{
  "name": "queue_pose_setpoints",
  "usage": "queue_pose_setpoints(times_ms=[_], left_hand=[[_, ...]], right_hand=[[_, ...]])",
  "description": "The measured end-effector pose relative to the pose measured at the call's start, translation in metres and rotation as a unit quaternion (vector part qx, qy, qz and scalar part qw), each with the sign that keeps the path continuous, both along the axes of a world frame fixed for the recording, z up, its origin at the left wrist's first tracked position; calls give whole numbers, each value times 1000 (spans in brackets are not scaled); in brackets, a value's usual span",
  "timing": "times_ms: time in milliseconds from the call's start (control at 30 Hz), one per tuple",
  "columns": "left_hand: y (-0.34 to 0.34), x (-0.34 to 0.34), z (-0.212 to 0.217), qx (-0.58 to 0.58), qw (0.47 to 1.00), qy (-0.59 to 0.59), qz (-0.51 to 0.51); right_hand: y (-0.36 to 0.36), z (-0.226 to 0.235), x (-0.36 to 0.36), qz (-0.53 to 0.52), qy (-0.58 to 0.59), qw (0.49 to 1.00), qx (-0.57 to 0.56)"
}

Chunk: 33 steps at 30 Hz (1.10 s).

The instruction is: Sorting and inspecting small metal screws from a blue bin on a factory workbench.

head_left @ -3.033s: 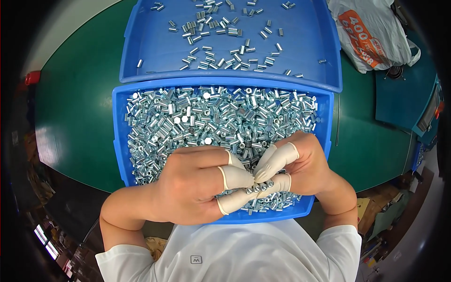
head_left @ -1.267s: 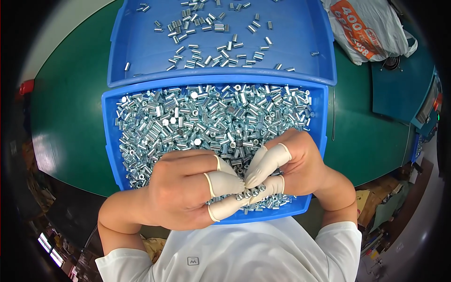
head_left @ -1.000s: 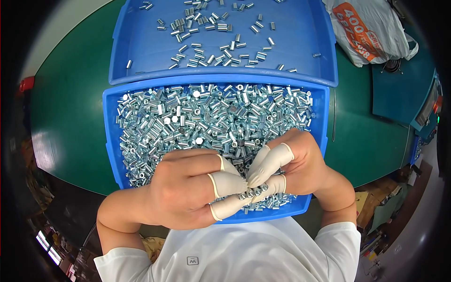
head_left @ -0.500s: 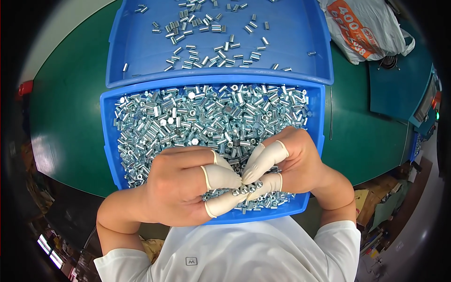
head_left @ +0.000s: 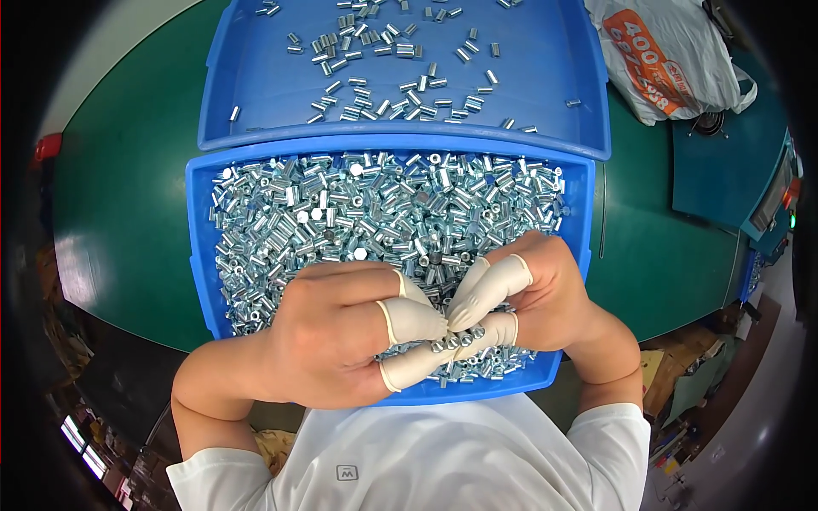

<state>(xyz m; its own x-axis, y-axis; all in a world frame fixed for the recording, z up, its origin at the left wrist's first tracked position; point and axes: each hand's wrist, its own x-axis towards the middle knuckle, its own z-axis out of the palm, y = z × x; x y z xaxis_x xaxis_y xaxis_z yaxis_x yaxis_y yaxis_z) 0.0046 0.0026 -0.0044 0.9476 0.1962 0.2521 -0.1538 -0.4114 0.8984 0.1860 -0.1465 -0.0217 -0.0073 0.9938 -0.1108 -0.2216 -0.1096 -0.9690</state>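
Both hands meet over the near blue plastic tray (head_left: pixel 198 255) of small silver metal sleeves (head_left: pixel 358 213). The left hand (head_left: pixel 332 336) and right hand (head_left: pixel 537 294) pinch a short row of sleeves (head_left: pixel 456 341) between white-cotted fingertips (head_left: pixel 417 319). Keeping the row level over the tray seems wise.

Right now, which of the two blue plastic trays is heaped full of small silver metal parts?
The nearer blue plastic tray, under both hands. The farther blue tray holds only a thin scatter of them.
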Motion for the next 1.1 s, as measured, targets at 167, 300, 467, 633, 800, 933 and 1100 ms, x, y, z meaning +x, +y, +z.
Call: queue_pose_setpoints(times_ms=[167,300,467,633,800,933,1100], left_hand=[[-1,-1,0,1,1000,-4,5],[-1,-2,-1,3,1000,-6,2],[-1,-1,0,-6,1000,-2,1],[0,-1,0,-74,996,42,2],[1,0,1,-80,995,58,2],[-2,-1,0,-91,994,54,18],[-4,-2,0,-94,993,63,27]], right_hand=[[-1,-1,0,4,-2,1000,-2],[-1,-2,-1,3,-5,1000,5],[-1,-1,-1,0,-5,1000,-2],[-2,1,-1,-4,4,1000,-26],[-3,0,-5,-34,42,998,-36],[-3,2,-8,-45,68,996,-43],[-4,0,-6,-23,56,998,-34]])
